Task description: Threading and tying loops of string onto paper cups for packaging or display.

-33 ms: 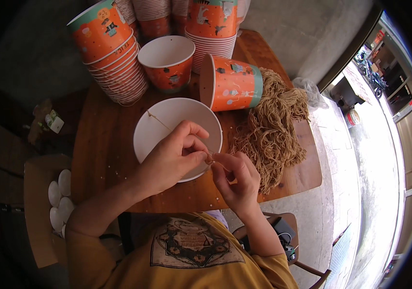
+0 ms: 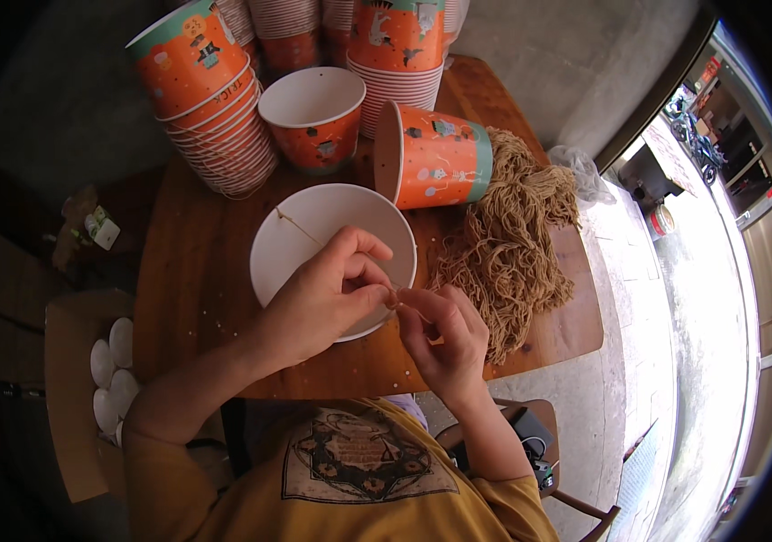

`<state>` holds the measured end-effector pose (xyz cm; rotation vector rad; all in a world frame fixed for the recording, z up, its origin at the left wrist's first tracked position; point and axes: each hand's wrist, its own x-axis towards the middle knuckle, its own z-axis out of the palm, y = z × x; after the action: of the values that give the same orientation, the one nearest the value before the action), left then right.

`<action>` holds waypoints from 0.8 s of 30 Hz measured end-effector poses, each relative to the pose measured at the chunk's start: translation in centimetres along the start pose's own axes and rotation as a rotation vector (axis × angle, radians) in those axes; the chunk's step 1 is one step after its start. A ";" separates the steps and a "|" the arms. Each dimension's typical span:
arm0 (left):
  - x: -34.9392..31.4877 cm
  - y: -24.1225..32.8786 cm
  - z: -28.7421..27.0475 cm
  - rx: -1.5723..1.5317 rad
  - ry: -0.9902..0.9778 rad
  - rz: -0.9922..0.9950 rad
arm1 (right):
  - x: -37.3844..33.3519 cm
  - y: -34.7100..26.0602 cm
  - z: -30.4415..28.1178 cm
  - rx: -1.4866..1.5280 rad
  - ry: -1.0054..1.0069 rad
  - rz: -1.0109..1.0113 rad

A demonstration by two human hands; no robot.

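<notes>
In front of me stands a paper bucket [image 2: 332,203], its white inside facing up. A thin tan string [image 2: 303,228] runs from the far left part of its rim toward my hands. Over the bucket's right side, my left hand [image 2: 327,294] pinches the string between thumb and fingertips. My right hand [image 2: 449,334] is closed in a pinch at the same spot, where a small loop or knot of string shows between the fingertips. The fingers partly hide how the string winds there.
A tangled heap of tan strings [image 2: 521,244] lies on the right of the wooden table [image 2: 187,298]. Beside it an orange bucket [image 2: 440,158] rests on its side. Another bucket [image 2: 313,135] and tall stacks [image 2: 214,117] stand behind. An open cardboard box [image 2: 74,388] sits at the left.
</notes>
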<state>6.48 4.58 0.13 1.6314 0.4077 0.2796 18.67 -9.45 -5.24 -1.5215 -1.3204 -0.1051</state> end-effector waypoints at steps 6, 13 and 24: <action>0.1 -0.1 0.6 0.060 0.016 0.056 | 0.6 0.1 -0.7 -0.156 -0.024 -0.119; 0.0 0.0 1.1 0.167 0.043 0.111 | 0.6 -0.1 -0.4 -0.149 -0.011 -0.079; -0.4 -0.3 1.7 0.289 -0.067 0.180 | -1.0 -0.2 0.4 0.218 0.027 0.337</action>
<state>6.82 2.89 -0.32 1.9601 0.2580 0.3108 17.90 -9.81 -5.94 -1.5249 -1.0025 0.2252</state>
